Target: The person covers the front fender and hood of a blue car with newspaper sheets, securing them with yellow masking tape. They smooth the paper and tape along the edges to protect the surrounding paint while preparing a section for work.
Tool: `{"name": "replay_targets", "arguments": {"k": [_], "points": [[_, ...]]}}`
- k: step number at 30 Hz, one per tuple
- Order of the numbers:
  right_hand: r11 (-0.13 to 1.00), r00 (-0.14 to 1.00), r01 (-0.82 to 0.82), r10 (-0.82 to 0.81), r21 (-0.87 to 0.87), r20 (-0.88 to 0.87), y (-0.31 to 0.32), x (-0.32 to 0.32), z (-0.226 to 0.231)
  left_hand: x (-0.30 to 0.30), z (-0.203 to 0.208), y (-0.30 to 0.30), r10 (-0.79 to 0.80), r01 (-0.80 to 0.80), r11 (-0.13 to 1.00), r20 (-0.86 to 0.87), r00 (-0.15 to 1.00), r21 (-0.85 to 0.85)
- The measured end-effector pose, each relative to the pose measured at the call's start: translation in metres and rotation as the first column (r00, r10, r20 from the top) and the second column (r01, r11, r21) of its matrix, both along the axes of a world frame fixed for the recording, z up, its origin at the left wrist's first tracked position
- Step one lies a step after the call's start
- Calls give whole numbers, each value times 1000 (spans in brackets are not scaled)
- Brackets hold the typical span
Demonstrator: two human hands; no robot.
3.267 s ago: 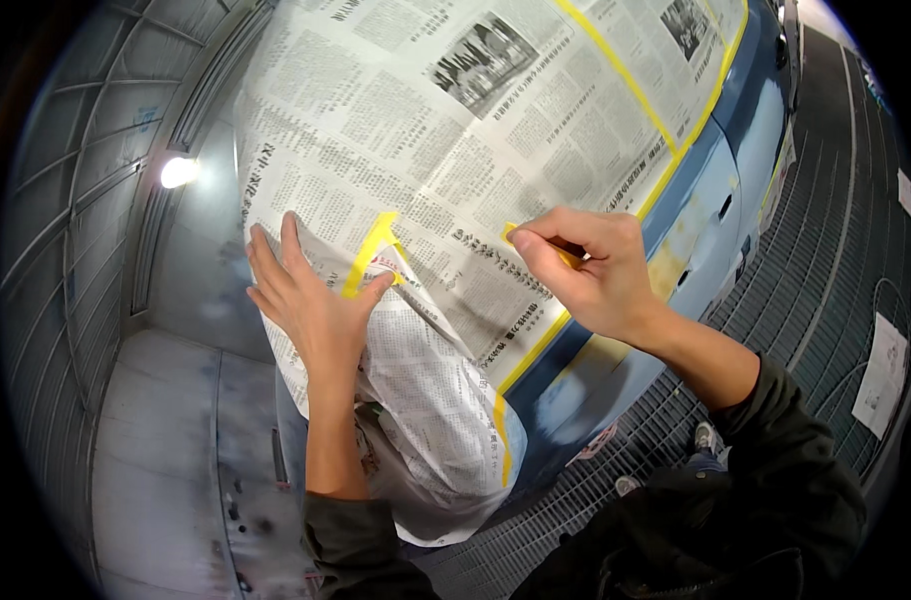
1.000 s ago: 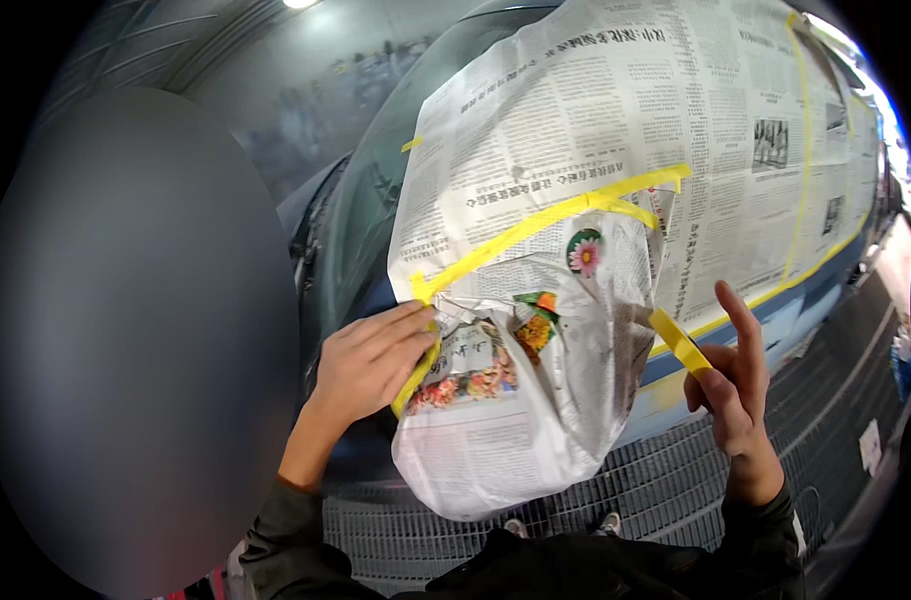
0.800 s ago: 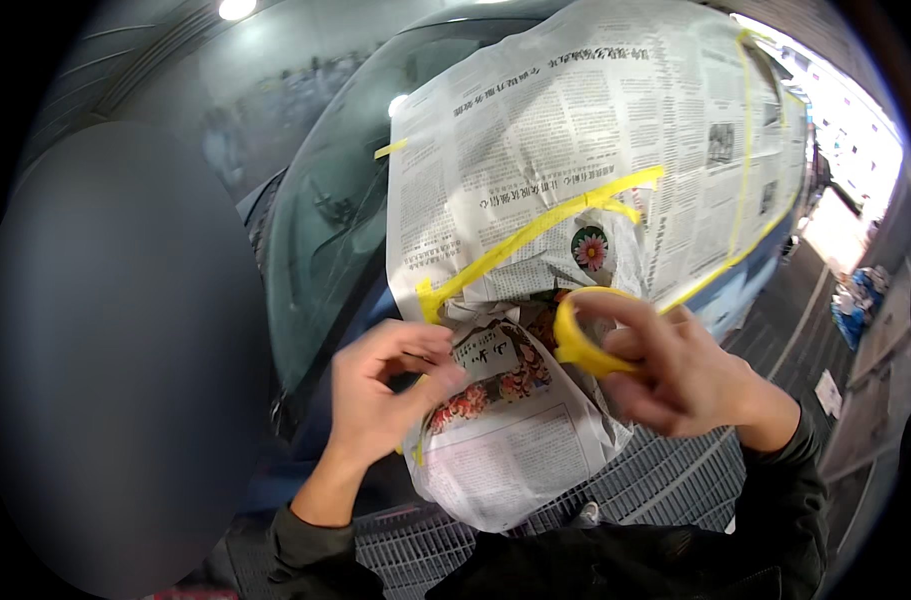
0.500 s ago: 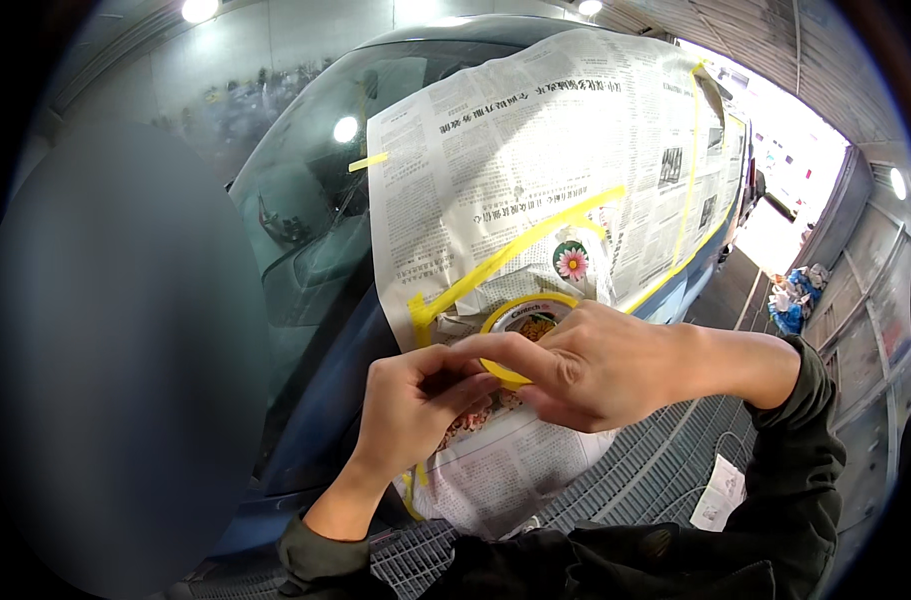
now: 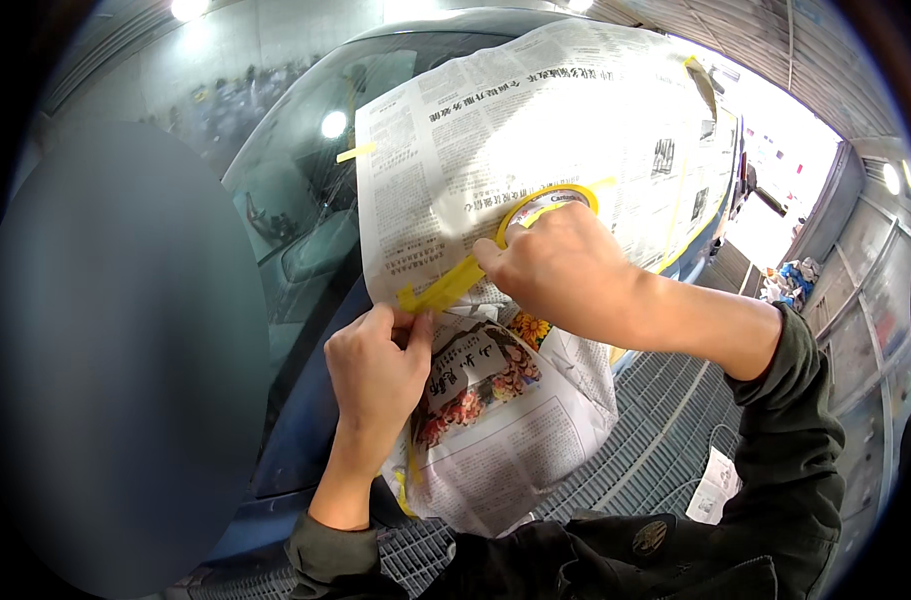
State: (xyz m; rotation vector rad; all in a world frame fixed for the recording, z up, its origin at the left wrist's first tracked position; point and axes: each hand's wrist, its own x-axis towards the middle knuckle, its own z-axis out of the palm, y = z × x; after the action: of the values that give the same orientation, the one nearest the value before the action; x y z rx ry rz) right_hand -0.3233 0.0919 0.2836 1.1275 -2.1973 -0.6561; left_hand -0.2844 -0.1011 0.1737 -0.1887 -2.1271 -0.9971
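My right hand grips a roll of yellow masking tape over newspaper sheets that cover the side of a dark blue car. Lower and to the left, my left hand pinches at the left end of a yellow tape strip, its thumb and forefinger together. That strip stretches between my hands along the paper's lower edge. Below it hangs another newspaper sheet with a colour flower picture, bulging outward. A short tape piece joins the upper sheet's left edge to the glass.
A grated floor lies below, with a loose printed sheet on it. Bagged rubbish sits by the right-hand wall. A large dark blurred shape blocks the left side of the view.
My hands have moved apart: the right went up with the roll, the left went down and left. A tape strip now spans between them, and more of the lower newspaper shows.
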Motion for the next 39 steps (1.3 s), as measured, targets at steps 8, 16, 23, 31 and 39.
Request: {"name": "replay_targets", "arguments": {"k": [8, 16, 23, 31, 39], "points": [[998, 1000, -25, 25, 49, 3, -1, 0, -8, 11, 28, -4, 380, -303, 881, 161, 911, -364], [982, 979, -189, 190, 19, -70, 13, -1, -8, -29, 49, -7, 105, -213, 893, -276, 956, -398], [498, 764, -567, 615, -656, -194, 57, 10, 12, -44, 52, 4, 150, -237, 870, -226, 962, -432], [416, 749, -332, 661, -847, 31, 88, 28, 5, -13, 41, -21, 200, -203, 853, -59, 978, -482], [576, 537, -27, 698, -817, 474, 92, 48, -25, 44, 30, 4, -68, 72, 997, -148, 987, 22]]}}
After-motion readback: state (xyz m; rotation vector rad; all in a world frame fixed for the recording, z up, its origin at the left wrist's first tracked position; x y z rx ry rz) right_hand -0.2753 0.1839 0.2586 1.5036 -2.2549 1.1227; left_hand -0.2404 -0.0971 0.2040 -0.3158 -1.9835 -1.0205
